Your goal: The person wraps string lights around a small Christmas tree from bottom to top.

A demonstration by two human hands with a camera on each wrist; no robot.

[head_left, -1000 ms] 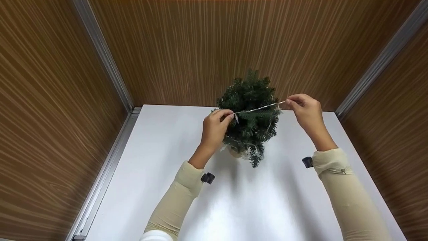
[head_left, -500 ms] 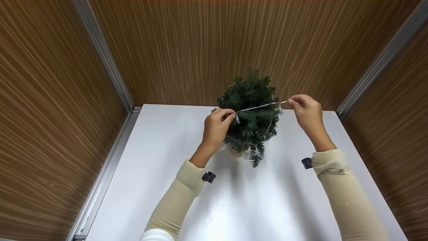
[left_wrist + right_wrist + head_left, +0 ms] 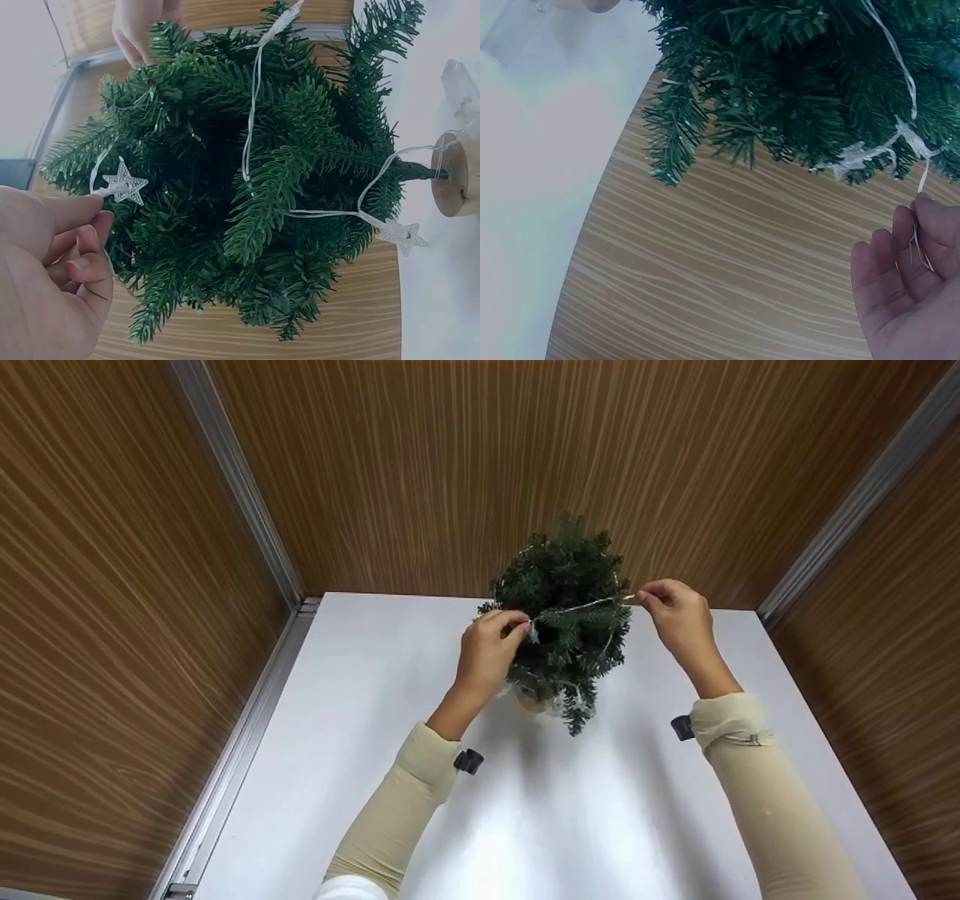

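Note:
A small green artificial Christmas tree (image 3: 566,637) stands on a round wooden base (image 3: 450,176), with a string of star lights wound about its branches. My left hand (image 3: 489,649) pinches the string beside a clear star light (image 3: 126,184) at the tree's left front. On the other side, my right hand (image 3: 677,615) pinches the string's thin white wire (image 3: 924,174) between thumb and fingertips, just off the branches. Between the two hands the wire (image 3: 585,606) crosses the front of the tree. Another star (image 3: 403,237) hangs near the trunk.
The tree is on a white table (image 3: 360,720), close to a wood-grain back panel (image 3: 420,472). Wood-grain side panels with metal edge strips rise to the left and right. A clear object (image 3: 459,86) lies by the wooden base.
My right hand has come slightly left and down, nearer the tree, and the wire between the hands sits lower against the branches. My left hand has barely shifted, still pinching the string.

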